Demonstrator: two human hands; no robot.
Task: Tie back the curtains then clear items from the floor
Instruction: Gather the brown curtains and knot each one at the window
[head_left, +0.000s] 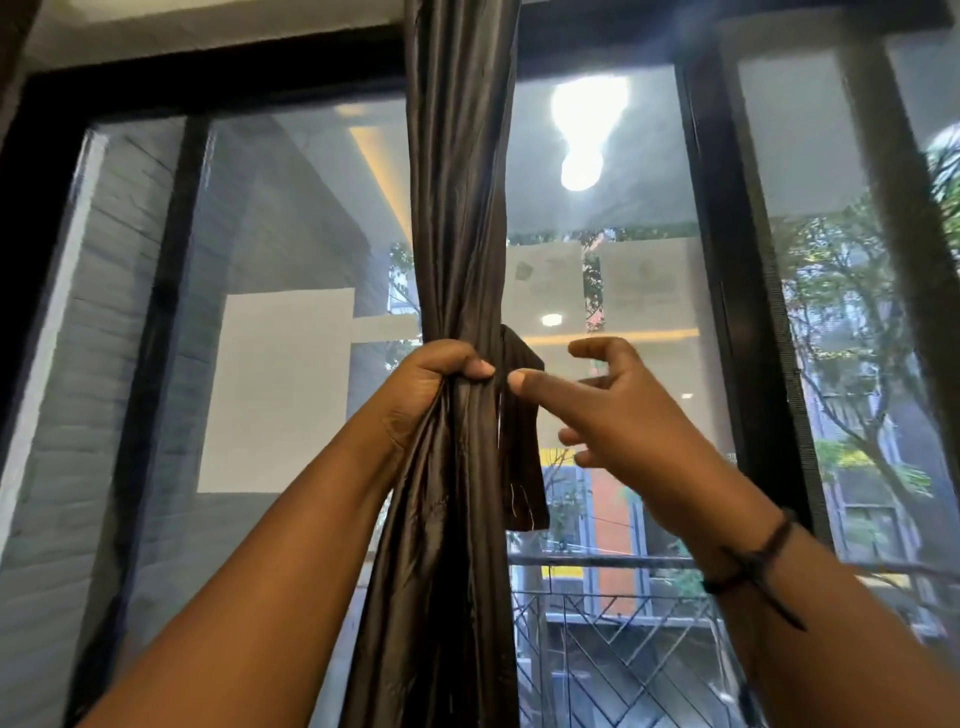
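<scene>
A dark brown satin curtain (457, 208) hangs gathered into a narrow bunch in front of the window. My left hand (436, 384) is clenched around the bunch at mid height, squeezing it tight. A dark fabric tie-back strap (522, 436) hangs down the right side of the bunch, just below the grip. My right hand (618, 410) is beside the strap with fingers spread, its thumb tip touching the strap's upper part near my left thumb. A dark cord bracelet circles my right wrist. The floor is out of view.
Behind the curtain stands a large window with black frames (727, 312) and a mesh screen. A metal balcony railing (623, 613) shows low on the right, with trees and buildings beyond. A grey wall is reflected on the left pane.
</scene>
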